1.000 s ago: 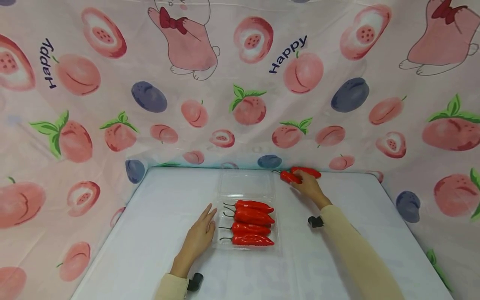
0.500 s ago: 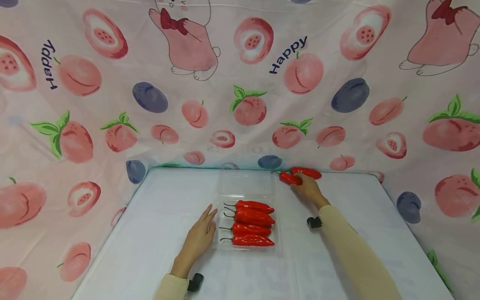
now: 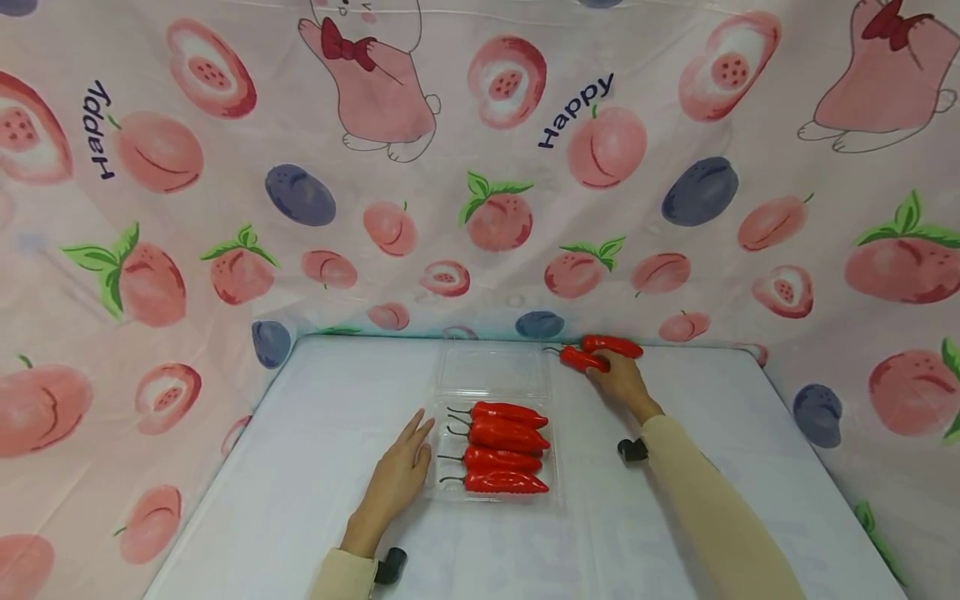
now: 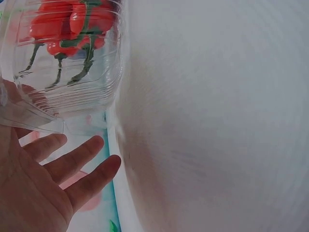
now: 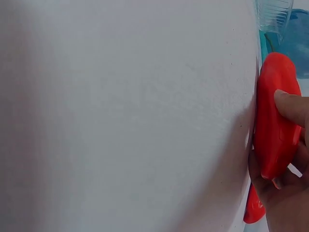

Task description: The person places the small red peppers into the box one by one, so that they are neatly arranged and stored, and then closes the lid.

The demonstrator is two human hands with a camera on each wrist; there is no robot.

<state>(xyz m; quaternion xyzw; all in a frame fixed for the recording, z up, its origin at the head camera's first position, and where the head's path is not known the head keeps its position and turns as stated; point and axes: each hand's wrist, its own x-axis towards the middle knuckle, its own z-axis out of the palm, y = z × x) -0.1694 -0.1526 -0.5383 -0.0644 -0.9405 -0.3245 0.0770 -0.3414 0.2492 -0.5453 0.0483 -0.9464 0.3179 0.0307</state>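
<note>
White table (image 3: 315, 417), its back edge against a pink cloth (image 3: 450, 142) printed with peaches, dark plums, rabbits and the word "Happy".

Right hand (image 3: 621, 379), near the back edge, right of its middle: thumb and fingers clamped on a red pepper (image 3: 579, 359). Right wrist view gives thumb on one side, fingers round the other, tip toward the palm. Stem points left, toward the lid of the container.

Second red pepper (image 3: 617, 344) just behind the gripped one, lying along the back edge, tip to the right.

Clear plastic container (image 3: 495, 497) near the middle of the table, lid (image 3: 493, 368) laid back toward the back edge. In the base, a stack of peppers (image 3: 504, 433), lying crosswise in rows, front to back; stems toward the left edge of the table, tips toward the right. Four bodies show plainly, five stems.

Left hand (image 3: 397, 473) at the container's left side: fingers extended, spread apart in left wrist view. Thumb side comes right up to the plastic; whether it actually presses there is hard to say through the clear wall.

Beige sleeves (image 3: 712, 500) on both arms, a small black device (image 3: 632, 450) at each wrist.
</note>
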